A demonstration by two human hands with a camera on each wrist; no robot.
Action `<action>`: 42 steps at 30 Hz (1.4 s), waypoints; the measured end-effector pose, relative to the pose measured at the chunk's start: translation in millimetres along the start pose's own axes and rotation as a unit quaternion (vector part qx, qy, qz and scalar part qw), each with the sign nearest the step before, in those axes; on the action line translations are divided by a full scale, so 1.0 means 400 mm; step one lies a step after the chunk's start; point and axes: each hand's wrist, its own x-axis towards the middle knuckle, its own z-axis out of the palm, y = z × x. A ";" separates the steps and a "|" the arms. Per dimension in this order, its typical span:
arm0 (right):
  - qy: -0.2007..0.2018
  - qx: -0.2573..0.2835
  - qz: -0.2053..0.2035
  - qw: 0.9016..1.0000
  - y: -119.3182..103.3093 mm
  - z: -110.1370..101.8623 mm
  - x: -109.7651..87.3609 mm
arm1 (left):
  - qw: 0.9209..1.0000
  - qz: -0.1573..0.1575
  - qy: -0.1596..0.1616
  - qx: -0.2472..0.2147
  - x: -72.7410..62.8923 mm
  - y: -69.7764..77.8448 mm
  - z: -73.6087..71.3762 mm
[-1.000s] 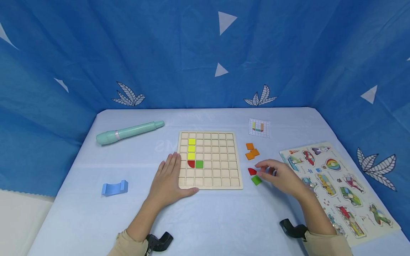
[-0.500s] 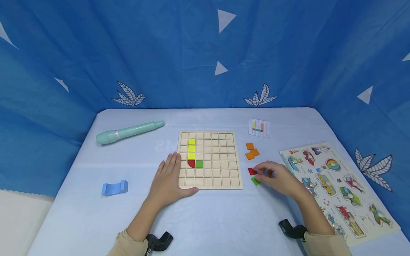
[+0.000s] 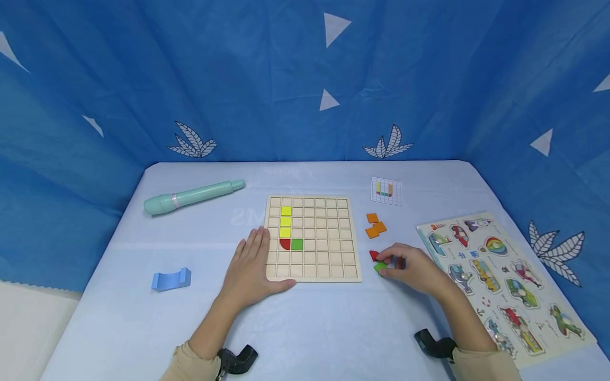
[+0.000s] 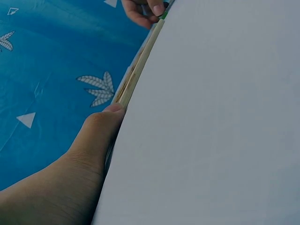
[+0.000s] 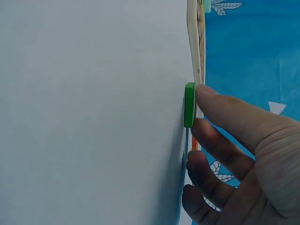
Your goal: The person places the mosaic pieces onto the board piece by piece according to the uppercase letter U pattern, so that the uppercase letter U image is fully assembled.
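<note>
A wooden grid board [image 3: 329,246] lies mid-table, holding yellow square tiles [image 3: 285,221], a red quarter-round tile [image 3: 285,244] and a green square tile [image 3: 297,244]. My left hand [image 3: 253,264] rests along its left edge with straight fingers, the thumb at the front-left corner; the left wrist view shows the thumb [image 4: 101,124] against the board's side. To the board's right, my right hand [image 3: 410,266] pinches a loose green square tile [image 5: 189,105] between thumb and index finger, low over the table. Another red quarter-round tile [image 3: 374,255] lies just beyond it, partly behind the fingertips.
Orange square tiles [image 3: 376,227] lie behind the right hand, below a small pattern card [image 3: 386,191]. A picture puzzle board [image 3: 505,288] lies under and beside the right forearm. At left are a mint-green microphone-shaped object [image 3: 195,198] and a blue curved block [image 3: 171,280].
My right hand has moved slightly left and toward the front, and its thumb and index finger have come together on the loose green tile. My left hand has stayed in place.
</note>
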 end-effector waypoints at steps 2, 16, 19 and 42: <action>-0.003 0.003 0.001 1.000 0.003 0.002 0.000 | 1.000 0.000 0.000 0.000 0.000 0.000 0.000; -0.001 -0.010 -0.004 1.000 0.004 0.015 0.011 | 1.000 0.000 0.000 0.007 0.000 -0.003 0.002; -0.009 -0.009 -0.007 1.000 0.005 0.015 0.012 | 1.000 0.001 0.001 0.009 0.000 -0.003 0.003; -0.034 -0.004 0.022 0.999 -0.002 0.011 0.009 | 1.000 0.005 0.008 0.008 0.001 -0.003 0.004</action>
